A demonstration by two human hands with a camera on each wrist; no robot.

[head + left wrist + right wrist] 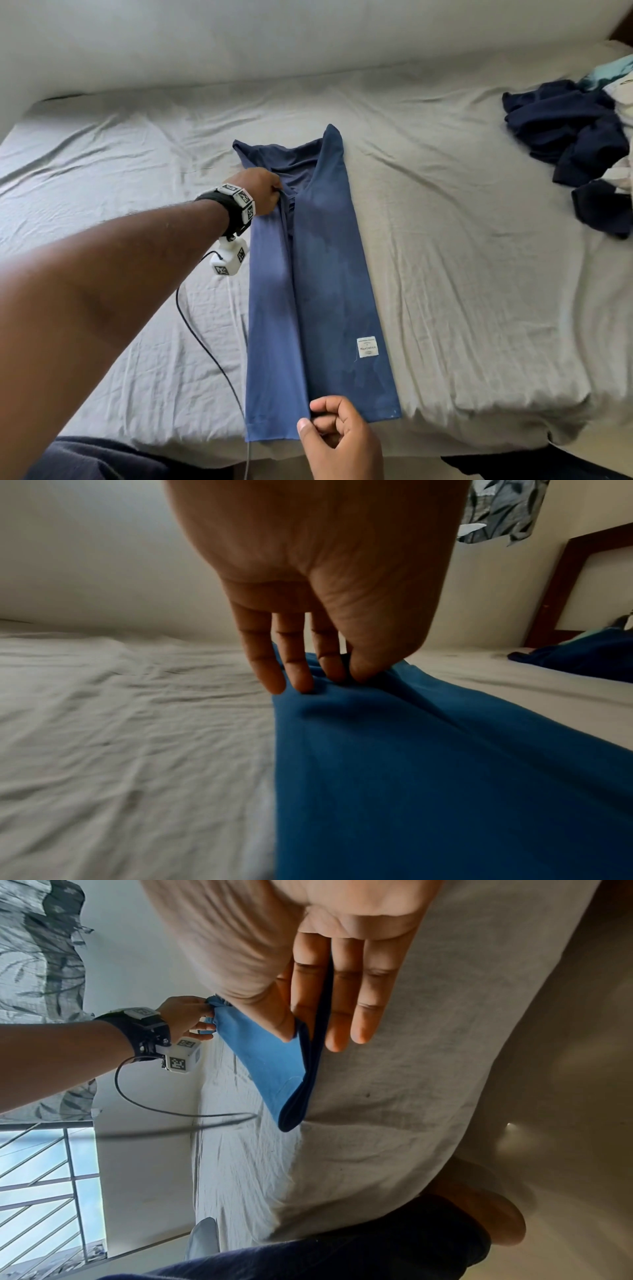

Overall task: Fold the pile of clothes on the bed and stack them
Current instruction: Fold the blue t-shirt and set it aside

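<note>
A blue shirt (329, 274) lies lengthwise on the bed, folded into a long narrow strip with a white label near the hem. My left hand (278, 194) reaches to the far end and pinches the left flap of the shirt (428, 777) just below the collar, thumb against fingers (298, 674). My right hand (310, 416) pinches the hem at the bed's near edge, where the left flap meets the right one. In the right wrist view the hem of the shirt (270, 1066) runs between the thumb and the fingers (342, 1020).
A loose pile of dark blue, white and teal clothes (575, 137) sits at the far right of the bed. The wrinkled grey sheet (479, 274) spreads around the shirt. A black cable (205, 342) trails from my left wrist. A wall runs behind the bed.
</note>
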